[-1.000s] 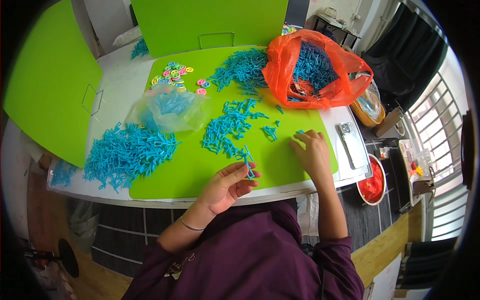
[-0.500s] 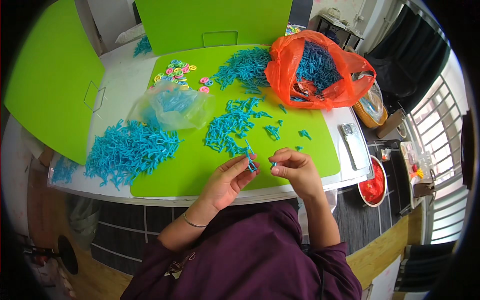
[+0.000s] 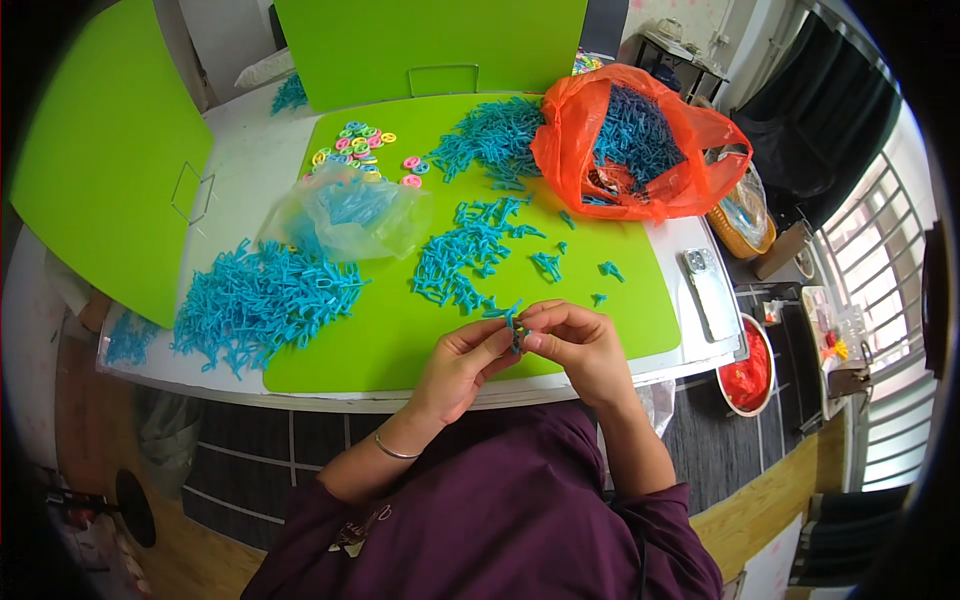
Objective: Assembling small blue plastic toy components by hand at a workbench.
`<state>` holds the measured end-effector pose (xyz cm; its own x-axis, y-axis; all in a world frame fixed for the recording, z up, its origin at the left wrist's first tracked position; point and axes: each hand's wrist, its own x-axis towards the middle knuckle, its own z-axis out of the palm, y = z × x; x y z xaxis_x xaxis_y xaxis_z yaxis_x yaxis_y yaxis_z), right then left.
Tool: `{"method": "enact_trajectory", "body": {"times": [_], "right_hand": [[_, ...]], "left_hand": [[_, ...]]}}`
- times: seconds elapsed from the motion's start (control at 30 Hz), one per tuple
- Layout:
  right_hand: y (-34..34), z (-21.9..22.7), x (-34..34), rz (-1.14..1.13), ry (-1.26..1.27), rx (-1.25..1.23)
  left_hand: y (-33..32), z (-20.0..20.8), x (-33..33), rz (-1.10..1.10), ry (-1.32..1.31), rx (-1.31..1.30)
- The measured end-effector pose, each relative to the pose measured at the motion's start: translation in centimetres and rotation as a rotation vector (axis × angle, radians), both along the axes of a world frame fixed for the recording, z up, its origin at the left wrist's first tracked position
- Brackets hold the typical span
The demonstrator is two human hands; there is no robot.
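Note:
My left hand (image 3: 452, 372) is closed on a forked blue plastic piece (image 3: 516, 334), held low over the front of the green mat (image 3: 390, 350). Fingertips of my right hand (image 3: 592, 358) pinch at the same spot, meeting the left ones. A small blue part was in the right fingers; where it sits now is mostly covered by them. Just beyond my hands lies a loose spread of blue plastic pieces (image 3: 462, 252), with several strays (image 3: 547, 265) to its right. A larger heap of forked blue pieces (image 3: 265, 305) rests at the left.
A clear plastic bag (image 3: 395, 222) lies beside the left heap, with colourful small rings (image 3: 355, 143) behind it. An orange-red bag (image 3: 562, 160) of blue pieces stands back right, beside another blue pile (image 3: 490, 140). A phone (image 3: 707, 295) lies near the right edge. Green boards (image 3: 110, 170) stand left and behind.
My right hand has moved left to meet my left hand, bringing its small blue part to the forked piece. The forked piece has tilted. The piles have not changed.

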<state>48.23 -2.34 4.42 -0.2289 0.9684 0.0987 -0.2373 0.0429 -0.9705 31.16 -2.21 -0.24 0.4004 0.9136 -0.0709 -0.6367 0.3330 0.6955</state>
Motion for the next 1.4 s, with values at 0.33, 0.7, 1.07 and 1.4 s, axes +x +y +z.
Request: {"method": "enact_trajectory", "body": {"times": [0.33, 0.7, 1.07, 1.4], "right_hand": [[-1.1, 0.0, -1.4, -0.210, -0.212, 0.221], [-0.6, -0.8, -0.3, -0.069, -0.093, 0.107], [-0.9, -0.8, -0.8, -0.146, -0.009, -0.009], [-1.5, -0.4, -0.6, -0.190, -0.083, 0.007]], "left_hand": [[0.0, -0.1, -0.1, 0.014, -0.031, -0.034], [0.1, -0.5, -0.2, 0.009, -0.076, -0.003], [0.1, -0.4, 0.0, 0.016, 0.002, 0.004], [-0.3, 0.2, 0.0, 0.053, 0.047, 0.029]]}}
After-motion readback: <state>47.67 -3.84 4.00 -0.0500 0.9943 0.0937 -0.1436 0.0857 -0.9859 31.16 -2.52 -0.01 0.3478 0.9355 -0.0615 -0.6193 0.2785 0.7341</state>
